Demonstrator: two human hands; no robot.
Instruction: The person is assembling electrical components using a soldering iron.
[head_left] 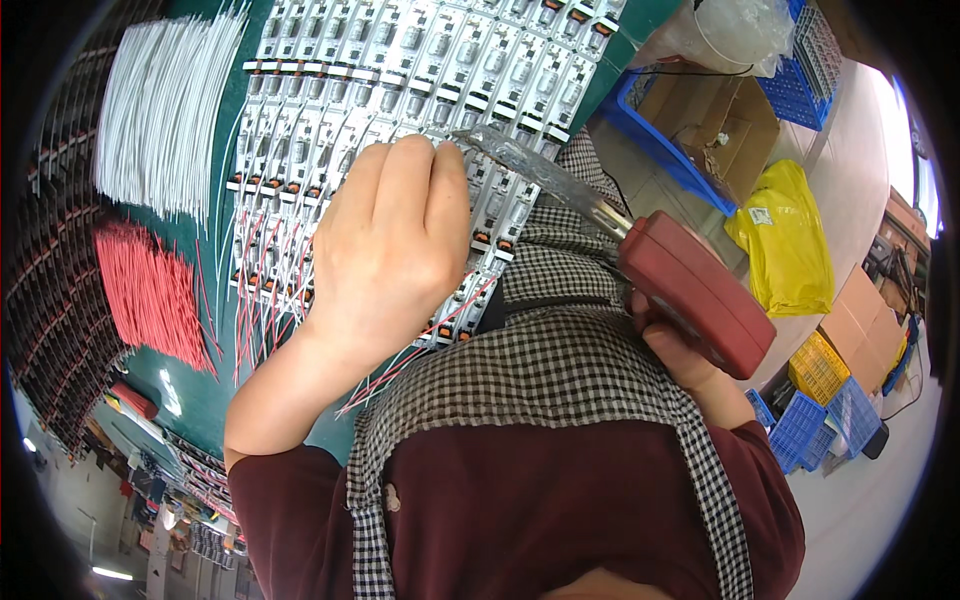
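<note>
My left hand (393, 235) reaches over a panel of small white circuit boards (400, 40), fingers bent and closed together at its middle. The fingertips point away, so whatever they pinch is hidden. In my right hand (680, 352) is a dark red soldering gun (697, 292), its grip wrapped by my fingers. Its long barrel, covered in something clear and shiny, slants up and left; the tip ends close beside my left fingertips. Red and white wires (270, 255) trail from the boards on the panel's left and near side.
On the green table (215, 395), a thick bundle of white wires (165, 115) lies left of the panel, with red wires (150, 290) nearer. Dark stacked strips (60, 230) line the far left. At right are a blue crate (690, 180) holding a cardboard box and a yellow bag (785, 240).
</note>
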